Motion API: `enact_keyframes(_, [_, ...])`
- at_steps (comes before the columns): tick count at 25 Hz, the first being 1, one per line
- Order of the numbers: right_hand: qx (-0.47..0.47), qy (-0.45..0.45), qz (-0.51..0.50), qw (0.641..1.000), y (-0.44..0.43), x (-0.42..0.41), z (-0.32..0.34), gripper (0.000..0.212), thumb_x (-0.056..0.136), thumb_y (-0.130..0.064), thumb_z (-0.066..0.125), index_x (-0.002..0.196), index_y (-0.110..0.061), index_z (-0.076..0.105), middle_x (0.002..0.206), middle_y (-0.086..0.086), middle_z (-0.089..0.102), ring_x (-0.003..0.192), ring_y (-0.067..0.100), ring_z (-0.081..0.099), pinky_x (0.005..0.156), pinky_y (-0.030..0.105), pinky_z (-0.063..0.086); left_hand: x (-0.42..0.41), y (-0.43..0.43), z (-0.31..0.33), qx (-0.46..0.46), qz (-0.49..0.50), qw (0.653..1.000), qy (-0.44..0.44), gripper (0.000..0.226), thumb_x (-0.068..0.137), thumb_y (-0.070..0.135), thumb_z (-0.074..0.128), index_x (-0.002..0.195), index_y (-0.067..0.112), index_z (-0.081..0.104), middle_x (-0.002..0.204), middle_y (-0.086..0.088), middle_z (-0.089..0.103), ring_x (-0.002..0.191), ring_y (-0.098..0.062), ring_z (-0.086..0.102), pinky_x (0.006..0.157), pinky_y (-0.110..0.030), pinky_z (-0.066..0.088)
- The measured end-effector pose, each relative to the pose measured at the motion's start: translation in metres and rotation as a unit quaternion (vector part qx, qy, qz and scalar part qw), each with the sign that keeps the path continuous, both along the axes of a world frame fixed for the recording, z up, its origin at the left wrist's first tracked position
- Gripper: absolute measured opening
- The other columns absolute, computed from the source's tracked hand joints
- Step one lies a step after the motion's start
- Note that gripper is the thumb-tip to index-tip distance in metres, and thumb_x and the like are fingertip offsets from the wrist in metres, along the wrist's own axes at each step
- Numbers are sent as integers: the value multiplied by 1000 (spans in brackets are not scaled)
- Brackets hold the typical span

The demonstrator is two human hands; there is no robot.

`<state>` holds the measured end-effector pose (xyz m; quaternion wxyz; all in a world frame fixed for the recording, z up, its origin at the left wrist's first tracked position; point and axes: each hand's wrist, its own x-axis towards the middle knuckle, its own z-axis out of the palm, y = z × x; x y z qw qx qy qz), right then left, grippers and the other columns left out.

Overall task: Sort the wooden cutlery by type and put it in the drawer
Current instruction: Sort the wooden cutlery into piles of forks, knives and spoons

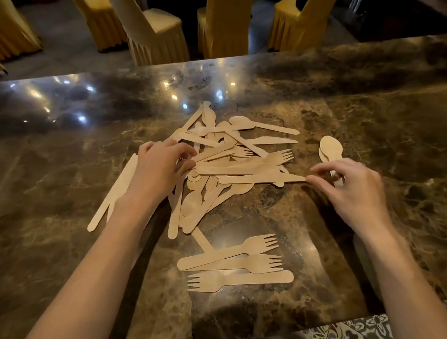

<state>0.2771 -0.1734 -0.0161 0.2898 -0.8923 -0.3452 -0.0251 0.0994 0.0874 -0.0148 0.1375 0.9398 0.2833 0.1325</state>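
1. The wooden cutlery is spread on a polished brown marble desk point(57, 159). A mixed pile point(230, 166) sits in the middle, and the drawer is not in view.
2. Three sorted groups ring the pile, seemingly so that each type stays apart. The forks point(234, 261) lie side by side nearest the person, long flat knives point(115, 192) lie on the left, and stacked spoons point(330, 150) lie on the right.
3. The left hand point(159, 168) rests on the pile's left edge with a narrow grip, its fingers curled over several handle ends. I cannot tell whether it has pinched one piece yet.
4. The right hand point(350, 184) has thumb and forefinger closed on the pointed tip of a knife point(265, 178) at the pile's near right edge. It probably means to draw the knife out sideways without disturbing the rest. The spoon handles pass behind its fingers.
5. Every piece is thin, flat, pale wood with a matt face. The spoons have oval bowls, the forks have four tines, and the knives taper.
6. On the glossy stone such light pieces probably slide easily.
7. Sorting looks about half done, to judge by how many pieces are left in the pile.
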Motion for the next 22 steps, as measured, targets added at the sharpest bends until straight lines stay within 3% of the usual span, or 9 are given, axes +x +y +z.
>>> enact_keyframes(4, [-96,-22,138,985,41,-9,1,30,80,-36,71,108,-25,69,108,-6,67,98,16,55,82,32,41,2,-5,4,-42,6,999,-10,15,87,26,61,102,21,64,95,6,63,93,-18,58,96,-38,37])
enact_keyframes(6, [-117,-14,145,982,45,-9,-2,30,80,-35,70,109,-26,68,109,-6,67,97,17,55,82,34,42,-2,-7,11,-92,15,995,-44,15,86,23,62,101,19,63,91,6,64,86,-14,59,82,-31,45])
enact_keyframes(8, [-107,4,142,984,44,-8,-4,30,80,-34,71,108,-25,69,105,-4,67,95,17,56,82,36,44,-13,-5,19,-153,48,983,-85,18,87,22,61,105,23,60,92,9,62,84,-5,58,72,-20,44])
enact_keyframes(10, [-104,20,145,984,46,-6,-4,32,79,-34,71,110,-24,68,103,-2,67,93,16,55,80,34,44,-34,-1,28,-233,91,958,-138,21,87,24,62,106,30,57,92,10,61,82,-2,59,66,-17,45])
enact_keyframes(12, [-109,46,148,982,45,-5,-1,34,79,-32,72,112,-23,68,104,-1,65,90,12,52,78,29,40,-57,-5,37,-331,149,911,-195,25,85,25,65,107,35,58,92,8,64,78,-4,62,58,-18,48])
enact_keyframes(15, [-115,73,146,980,46,-8,9,35,80,-30,70,114,-23,66,109,-1,61,91,6,47,78,24,39,-77,-20,47,-379,181,878,-231,23,83,26,64,101,40,64,81,11,66,66,1,59,48,-11,44])
enact_keyframes(17, [-92,47,164,981,63,-25,18,34,81,-28,70,114,-23,65,110,-1,60,93,7,48,79,24,40,-78,-27,63,-379,164,872,-264,18,82,27,63,94,40,68,81,12,67,68,3,59,50,-11,44])
enact_keyframes(20, [-34,-32,285,958,126,-79,31,30,82,-21,69,112,-18,65,110,5,60,100,23,54,86,33,45,-63,-29,91,-352,96,889,-277,19,83,23,63,94,38,67,89,13,68,84,-1,63,63,-14,49])
enact_keyframes(22, [-83,-84,347,931,174,-113,29,31,88,-20,62,118,-16,60,121,9,56,114,30,48,98,40,38,-48,-28,101,-325,82,900,-279,20,84,21,63,99,34,62,93,12,66,89,-1,63,68,-18,50])
